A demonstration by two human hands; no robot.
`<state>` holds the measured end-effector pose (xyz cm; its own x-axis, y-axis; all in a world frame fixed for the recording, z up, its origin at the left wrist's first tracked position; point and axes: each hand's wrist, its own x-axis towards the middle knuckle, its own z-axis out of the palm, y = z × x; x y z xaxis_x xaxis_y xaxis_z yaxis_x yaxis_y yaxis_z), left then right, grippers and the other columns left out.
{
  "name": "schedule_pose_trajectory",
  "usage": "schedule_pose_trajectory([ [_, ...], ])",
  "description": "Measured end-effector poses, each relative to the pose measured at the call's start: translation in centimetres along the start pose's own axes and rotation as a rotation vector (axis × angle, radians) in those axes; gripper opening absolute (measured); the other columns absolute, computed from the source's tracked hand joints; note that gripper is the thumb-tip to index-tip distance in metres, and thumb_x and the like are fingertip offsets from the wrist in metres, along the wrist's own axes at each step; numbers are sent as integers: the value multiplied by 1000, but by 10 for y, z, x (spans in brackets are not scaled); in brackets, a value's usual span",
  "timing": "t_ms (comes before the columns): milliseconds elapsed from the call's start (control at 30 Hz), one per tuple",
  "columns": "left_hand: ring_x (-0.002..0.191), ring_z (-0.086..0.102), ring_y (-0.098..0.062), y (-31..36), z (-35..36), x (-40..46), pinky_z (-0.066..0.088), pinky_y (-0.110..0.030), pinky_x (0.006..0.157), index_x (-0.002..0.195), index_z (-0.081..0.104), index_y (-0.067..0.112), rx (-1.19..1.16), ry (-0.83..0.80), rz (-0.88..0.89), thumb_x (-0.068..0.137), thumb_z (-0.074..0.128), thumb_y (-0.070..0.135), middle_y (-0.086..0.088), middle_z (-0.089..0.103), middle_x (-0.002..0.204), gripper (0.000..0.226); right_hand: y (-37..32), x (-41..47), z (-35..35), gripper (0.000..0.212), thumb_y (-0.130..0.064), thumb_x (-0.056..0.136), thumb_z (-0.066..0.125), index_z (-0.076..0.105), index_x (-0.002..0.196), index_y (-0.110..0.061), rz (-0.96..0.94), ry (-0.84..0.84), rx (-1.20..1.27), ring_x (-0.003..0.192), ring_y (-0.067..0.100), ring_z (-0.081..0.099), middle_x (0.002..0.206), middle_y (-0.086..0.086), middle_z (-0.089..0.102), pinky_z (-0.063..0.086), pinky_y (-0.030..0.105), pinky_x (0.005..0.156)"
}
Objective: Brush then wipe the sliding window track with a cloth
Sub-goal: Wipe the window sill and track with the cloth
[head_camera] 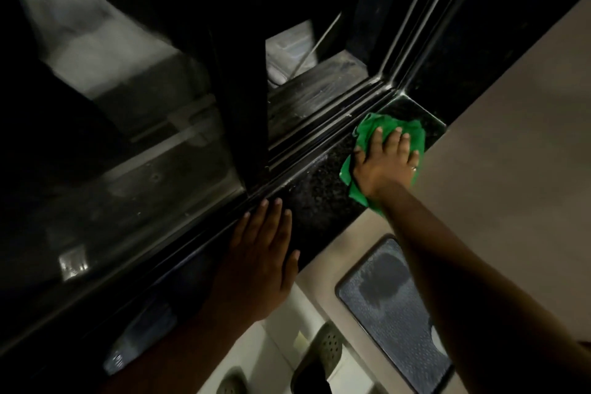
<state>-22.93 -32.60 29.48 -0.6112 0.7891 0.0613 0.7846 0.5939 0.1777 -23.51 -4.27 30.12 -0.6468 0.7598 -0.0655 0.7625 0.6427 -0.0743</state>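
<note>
A green cloth (383, 126) lies bunched on the dark granite sill (315, 205), near its right end beside the wall corner. My right hand (385, 160) presses flat on top of the cloth, fingers spread. The sliding window track (323, 134), dark metal rails with pale dust, runs diagonally just beyond the cloth. My left hand (262, 253) rests flat on the sill's near edge, fingers together, tips at the track rail, holding nothing. No brush is in view.
The sliding pane with its dark frame (236, 99) stands left of the open gap (307, 51). A beige wall (511, 112) rises on the right. Below the sill lie a dark textured mat (393, 307) and grey perforated slippers (323, 352) on pale floor tiles.
</note>
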Motion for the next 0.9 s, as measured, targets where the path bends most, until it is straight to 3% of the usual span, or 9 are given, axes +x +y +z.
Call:
schedule_pose_trajectory([
  [200, 138, 42, -35, 2, -13, -6, 39, -49, 110, 143, 40, 1, -261, 109, -37, 99, 25, 43, -18, 41, 150, 63, -55, -97, 2, 71, -56, 94, 9, -4, 152, -17, -215, -158, 7, 147, 35, -16, 160, 17, -13, -10, 54, 115],
  [267, 135, 44, -36, 8, -20, -6, 43, -49, 107, 142, 41, -1, -356, 194, -43, 100, 20, 44, -21, 43, 148, 64, -58, -110, -4, 66, -55, 96, 13, 8, 153, -20, -272, -243, 194, 148, 30, -13, 161, 12, -9, -11, 48, 116],
  [333, 136, 43, -37, 23, -23, 4, 44, -53, 105, 140, 43, -3, -402, 255, 1, 99, 28, 37, -23, 43, 147, 59, -42, -107, -23, 53, -44, 100, 26, 35, 146, -18, -222, -225, 621, 149, 27, 12, 160, 11, 19, 6, 35, 118],
  [400, 137, 42, -39, 46, -21, 31, 42, -54, 106, 138, 47, -3, -383, 252, 80, 93, 38, 30, -23, 44, 147, 57, -12, -95, -44, 39, -31, 101, 37, 57, 128, -12, -109, -20, 916, 133, 30, 45, 139, 14, 54, 30, 25, 106],
  [467, 139, 39, -40, 71, -19, 71, 37, -55, 110, 140, 46, 1, -295, 170, 121, 91, 39, 36, -22, 42, 149, 61, 24, -70, -54, 37, -24, 101, 39, 57, 128, -7, -59, 105, 829, 131, 32, 47, 136, 18, 55, 32, 32, 109],
  [600, 151, 6, -34, 86, 2, 135, 6, -54, 120, 154, 17, 21, 10, -96, 95, 91, 30, 66, -11, 12, 163, 78, 67, -11, -52, 52, -38, 102, 31, 32, 147, -12, -126, -20, 491, 148, 31, 14, 157, 17, 25, 12, 39, 118],
  [767, 150, 16, -32, 50, 5, 126, 9, -50, 120, 153, 18, 29, 81, -110, 240, 92, 27, 57, -5, 18, 162, 68, 58, 39, -25, 63, -48, 99, 28, 18, 152, -14, -285, -55, 215, 149, 32, -3, 162, 17, 6, 4, 43, 120],
  [900, 151, 12, -26, -9, -21, 75, 13, -44, 117, 155, 12, 28, 107, -243, 442, 98, 22, 54, -1, 13, 164, 63, 61, 45, -4, 66, -51, 97, 25, 19, 151, -15, -391, 21, 43, 150, 30, 0, 162, 15, 9, 4, 47, 120],
])
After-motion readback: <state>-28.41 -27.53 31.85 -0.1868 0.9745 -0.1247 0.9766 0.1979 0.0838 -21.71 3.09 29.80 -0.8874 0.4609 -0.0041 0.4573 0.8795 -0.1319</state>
